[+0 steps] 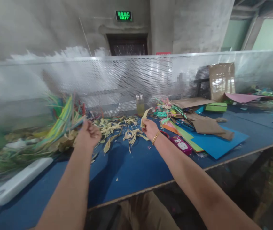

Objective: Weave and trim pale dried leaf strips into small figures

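1. Clearly, the right hand (150,129) has its fingertips pinched together on a pale yellow strip (145,117), with no visible gap in the grip.
2. That strip sticks up and away from the fingers, above the blue tabletop (136,167) and near the middle of the work area.
3. A gold-coloured bracelet (156,137) circles the right wrist.
4. The left hand (90,132) is raised with its fingers curled in; blur hides the fingertips, so I cannot tell whether they have hold of anything.
5. Between the 2 hands and beyond them, a loose pile of pale yellow scraps (111,127) is spread on the tabletop.
6. Behind the pile stands 1 upright lidded bottle (140,107), near a perforated metal panel (127,75).
7. Just beyond the left hand is a blurred bundle of green, yellow and blue strips (63,123); nearer the person, a long white bar (19,182) lies at a slant.
8. Right of the right hand are a purple case (181,145), a blue sheet (220,145), brown cardboard (207,124) and, farther back, a green box (215,107).
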`<state>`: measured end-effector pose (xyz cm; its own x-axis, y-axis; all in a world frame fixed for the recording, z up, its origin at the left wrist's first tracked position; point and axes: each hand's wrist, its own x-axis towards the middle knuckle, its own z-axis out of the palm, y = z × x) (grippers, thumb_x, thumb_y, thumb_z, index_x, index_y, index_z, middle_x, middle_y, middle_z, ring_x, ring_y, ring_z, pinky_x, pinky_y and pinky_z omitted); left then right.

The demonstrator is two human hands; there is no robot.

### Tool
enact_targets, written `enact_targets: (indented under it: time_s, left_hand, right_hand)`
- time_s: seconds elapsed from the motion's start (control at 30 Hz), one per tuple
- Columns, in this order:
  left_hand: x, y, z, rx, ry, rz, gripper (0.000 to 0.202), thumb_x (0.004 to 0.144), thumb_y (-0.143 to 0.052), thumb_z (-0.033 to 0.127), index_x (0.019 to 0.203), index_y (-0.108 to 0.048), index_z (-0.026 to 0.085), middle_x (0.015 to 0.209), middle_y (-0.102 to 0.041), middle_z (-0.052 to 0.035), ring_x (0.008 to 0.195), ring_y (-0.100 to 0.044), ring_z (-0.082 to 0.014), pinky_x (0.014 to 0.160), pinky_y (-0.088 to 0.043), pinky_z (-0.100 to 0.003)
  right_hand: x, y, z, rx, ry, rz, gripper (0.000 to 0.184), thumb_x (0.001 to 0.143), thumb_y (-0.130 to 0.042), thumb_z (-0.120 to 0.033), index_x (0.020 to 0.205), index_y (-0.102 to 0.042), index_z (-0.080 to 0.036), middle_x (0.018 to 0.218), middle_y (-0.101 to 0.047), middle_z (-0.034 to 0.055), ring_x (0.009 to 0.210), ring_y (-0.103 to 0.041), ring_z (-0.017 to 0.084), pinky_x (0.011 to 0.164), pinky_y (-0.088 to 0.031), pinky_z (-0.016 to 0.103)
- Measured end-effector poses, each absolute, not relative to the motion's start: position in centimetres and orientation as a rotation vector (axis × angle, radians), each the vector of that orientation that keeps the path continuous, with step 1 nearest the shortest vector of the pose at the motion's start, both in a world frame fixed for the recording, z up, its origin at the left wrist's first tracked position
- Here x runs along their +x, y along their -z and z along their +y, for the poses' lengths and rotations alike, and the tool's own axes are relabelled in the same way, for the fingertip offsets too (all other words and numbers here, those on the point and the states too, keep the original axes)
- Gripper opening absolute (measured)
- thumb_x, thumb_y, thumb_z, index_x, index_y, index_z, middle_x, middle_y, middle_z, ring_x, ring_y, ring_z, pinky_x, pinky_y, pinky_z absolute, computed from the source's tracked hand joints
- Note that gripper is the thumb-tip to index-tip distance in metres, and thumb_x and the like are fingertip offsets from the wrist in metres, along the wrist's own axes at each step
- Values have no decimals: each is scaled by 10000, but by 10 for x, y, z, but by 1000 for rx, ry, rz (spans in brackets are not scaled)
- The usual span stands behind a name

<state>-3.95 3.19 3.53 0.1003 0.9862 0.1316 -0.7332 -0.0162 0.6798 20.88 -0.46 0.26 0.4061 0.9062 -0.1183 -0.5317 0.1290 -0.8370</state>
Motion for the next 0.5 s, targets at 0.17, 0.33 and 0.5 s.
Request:
enact_targets:
  time_s: [0.17, 0.33, 0.5]
  left_hand:
    - [18, -10, 19, 999, -1124, 693, 225, 818, -555, 358, 863, -621, 148, 594, -540, 3, 451, -472, -66, 368, -318, -159]
    - [50, 6, 5, 1169, -1017, 467, 345, 796, -568, 444, 1018, -614, 183, 866, -657, -62, 758, -608, -153, 660, -477, -265]
    - [54, 10, 0, 1205, -950, 425, 313, 760, -611, 446, 904, -606, 168, 913, -655, -76, 814, -609, -173, 705, -472, -285]
  right_hand:
    - [182, 6, -16, -989, -1073, -876, 179, 656, -654, -322, 714, -610, -159, 584, -561, -26, 506, -477, 83, 487, -388, 215]
    - [168, 16, -21, -973, -938, -1085, 239, 595, -691, -356, 681, -607, -149, 622, -594, -17, 561, -502, 89, 562, -403, 220]
    - [163, 23, -19, -1001, -977, -1163, 253, 610, -685, -379, 685, -575, -164, 602, -578, -22, 547, -503, 98, 549, -393, 224]
